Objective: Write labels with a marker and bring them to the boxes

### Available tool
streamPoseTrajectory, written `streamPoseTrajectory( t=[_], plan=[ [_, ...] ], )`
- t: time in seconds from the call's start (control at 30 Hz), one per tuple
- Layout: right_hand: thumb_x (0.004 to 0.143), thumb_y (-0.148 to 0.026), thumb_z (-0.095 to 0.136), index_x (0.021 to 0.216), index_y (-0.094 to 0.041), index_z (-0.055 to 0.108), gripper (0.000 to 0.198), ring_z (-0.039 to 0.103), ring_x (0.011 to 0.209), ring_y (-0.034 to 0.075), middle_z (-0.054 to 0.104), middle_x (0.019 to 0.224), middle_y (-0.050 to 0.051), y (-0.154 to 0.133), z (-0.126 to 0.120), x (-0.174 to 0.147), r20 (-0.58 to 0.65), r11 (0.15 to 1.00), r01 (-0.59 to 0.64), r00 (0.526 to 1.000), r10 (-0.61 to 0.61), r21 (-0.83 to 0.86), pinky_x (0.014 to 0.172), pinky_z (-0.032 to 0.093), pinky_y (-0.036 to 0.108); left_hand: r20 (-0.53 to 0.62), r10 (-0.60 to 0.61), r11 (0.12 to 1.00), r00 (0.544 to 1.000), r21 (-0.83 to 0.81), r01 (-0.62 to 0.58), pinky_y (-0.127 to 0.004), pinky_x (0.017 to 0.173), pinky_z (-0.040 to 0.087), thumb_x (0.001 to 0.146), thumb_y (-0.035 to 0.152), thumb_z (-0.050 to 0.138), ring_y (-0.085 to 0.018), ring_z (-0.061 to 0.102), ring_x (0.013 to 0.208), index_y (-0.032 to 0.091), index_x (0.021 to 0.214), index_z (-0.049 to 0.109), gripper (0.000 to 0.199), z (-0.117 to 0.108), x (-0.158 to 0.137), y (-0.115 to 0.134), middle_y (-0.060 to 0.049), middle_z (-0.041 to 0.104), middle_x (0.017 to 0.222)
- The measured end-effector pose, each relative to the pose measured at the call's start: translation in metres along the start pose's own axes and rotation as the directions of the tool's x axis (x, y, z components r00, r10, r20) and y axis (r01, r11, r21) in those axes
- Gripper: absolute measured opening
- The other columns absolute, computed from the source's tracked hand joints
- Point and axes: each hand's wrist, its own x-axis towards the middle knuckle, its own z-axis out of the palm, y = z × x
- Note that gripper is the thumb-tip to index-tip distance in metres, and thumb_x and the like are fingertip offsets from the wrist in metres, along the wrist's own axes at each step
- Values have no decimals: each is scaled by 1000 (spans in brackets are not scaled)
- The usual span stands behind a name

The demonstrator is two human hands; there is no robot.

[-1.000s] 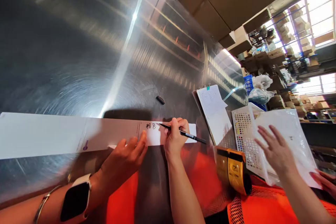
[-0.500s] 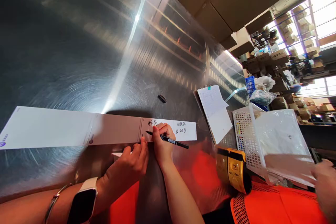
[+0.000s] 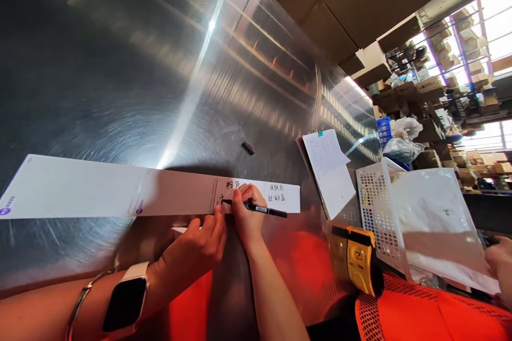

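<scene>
My right hand point(image 3: 245, 212) is closed around a black pen point(image 3: 258, 209), its tip touching the long white paper strip point(image 3: 120, 194) that lies flat across the steel surface point(image 3: 120, 90), just beside handwritten characters. My left hand point(image 3: 196, 248) presses its fingertips on the strip's near edge, fingers curled, gripping nothing. The pen cap point(image 3: 248, 147) lies apart, beyond the strip. A clipboard point(image 3: 328, 170) sits to the right.

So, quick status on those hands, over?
Right hand grips black pen, tip on the white paper strip. Left hand pins the strip's near edge. Pen cap lies apart on the steel table.
</scene>
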Motion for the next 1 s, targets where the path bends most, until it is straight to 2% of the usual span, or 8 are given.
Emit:
streamPoseTrajectory(
  t=[0.23, 0.37, 0.5, 0.67, 0.77, 0.87, 0.93, 1.0],
  plan=[
    [87, -29, 57, 58, -21, 35, 37, 41, 51, 9, 43, 54, -5, -2, 0, -1, -80, 999, -44, 996, 45, 17, 51, 35, 24, -3, 25, 999, 1000, -24, -25, -30, 51, 43, 87, 6, 47, -20, 61, 69, 6, 107, 71, 32, -2, 2, -4, -21, 71, 110],
    [87, -27, 57, 58, -22, 34, 37, 39, 50, 9, 41, 54, -6, -2, -1, -1, -42, 999, -36, 998, 36, 18, 50, 34, 24, 19, 21, 999, 1000, -33, -20, -30, 52, 44, 88, 6, 45, -20, 62, 70, 6, 109, 71, 33, -4, 2, -4, -20, 71, 109],
    [88, -28, 57, 59, -22, 34, 38, 40, 51, 10, 42, 56, -6, -2, -1, -2, -64, 998, -46, 997, 49, 45, 51, 35, 25, 39, 13, 999, 999, -35, -12, -31, 52, 44, 88, 6, 46, -20, 60, 70, 8, 109, 71, 32, -4, 2, -4, -19, 70, 112],
    [86, -24, 56, 57, -22, 32, 37, 38, 48, 9, 40, 53, -6, -4, -2, -1, -60, 999, -18, 998, 21, 39, 49, 34, 24, -5, 12, 999, 1000, -44, -12, -31, 51, 43, 87, 6, 46, -20, 60, 68, 9, 104, 73, 32, -3, 6, -5, -19, 72, 108],
    [86, -24, 54, 58, -22, 32, 36, 39, 48, 9, 41, 53, -6, -6, -1, 0, -73, 999, -19, 997, 21, 27, 49, 34, 24, 2, 9, 999, 1000, -51, -9, -30, 51, 42, 87, 6, 46, -19, 60, 67, 9, 104, 73, 32, -2, 6, -5, -19, 71, 108],
    [84, -21, 54, 57, -22, 31, 35, 37, 47, 9, 38, 52, -7, -7, -1, 0, -32, 1000, 6, 999, -6, -13, 47, 32, 23, 14, 21, 999, 1000, -46, -20, -30, 51, 42, 87, 7, 46, -19, 59, 68, 7, 107, 72, 32, -1, 4, -4, -20, 71, 109],
    [84, -19, 53, 57, -22, 30, 36, 36, 47, 8, 38, 52, -7, -8, -2, -1, -66, 1000, 27, 997, -27, -12, 47, 32, 23, 18, 20, 999, 1000, -46, -20, -30, 51, 43, 87, 7, 46, -19, 60, 68, 8, 107, 71, 33, -1, 4, -4, -19, 71, 109],
    [85, -19, 53, 57, -22, 30, 36, 39, 48, 8, 39, 53, -7, -7, -3, -2, -160, 999, 51, 986, -48, 17, 47, 33, 23, 13, 19, 999, 1000, -42, -19, -29, 52, 44, 87, 6, 45, -19, 61, 70, 7, 109, 71, 34, -2, 4, -5, -19, 71, 108]
  ],
)
